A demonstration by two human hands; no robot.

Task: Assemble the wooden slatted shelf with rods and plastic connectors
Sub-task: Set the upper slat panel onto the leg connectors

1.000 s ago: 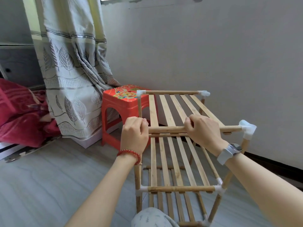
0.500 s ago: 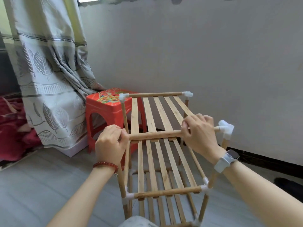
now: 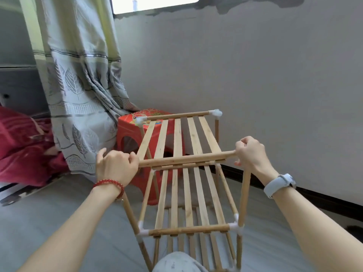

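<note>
**When both top corners are under your fists, seat them evenly**

While the left hand (image 3: 115, 167) is clenched around the near-left top corner and the right hand (image 3: 250, 153) is wrapped around the near-right one, the round wooden front rod (image 3: 186, 159) of the top slatted tier runs between them. The tall wooden slatted shelf (image 3: 188, 193) stands on the grey floor (image 3: 49, 222), just in front of the red plastic stool (image 3: 145, 134) and near the pale wall.

I can't see the white plastic connectors under either fist, so I can't tell if they're fully seated. My guess is this is the press-down step for the top tier.

Tips from where it sits:
- push both corners down together, not 1 at a time, or the frame will likely rack sideways
- keep the 2 near uprights (image 3: 243, 199) straight, they look a bit splayed
- check the far white corner connector (image 3: 216, 112) afterwards, since pressure here could lift it
</note>
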